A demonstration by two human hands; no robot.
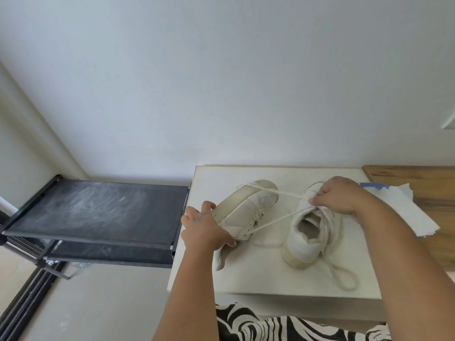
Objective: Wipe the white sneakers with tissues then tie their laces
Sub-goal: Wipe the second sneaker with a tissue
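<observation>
Pinching taut lace (275,219), right hand (341,196) is pulling; left hand (205,228) is gripping tilted left sneaker (248,207) on white table (258,279).

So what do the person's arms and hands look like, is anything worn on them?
Both are bare. The left hand and right hand have no gloves, and no rings, watch or bracelet show. The forearms are uncovered right to the bottom of the picture, with no sleeves in view. Below them is black-and-white zebra-patterned cloth, seemingly the person's clothing.
</observation>
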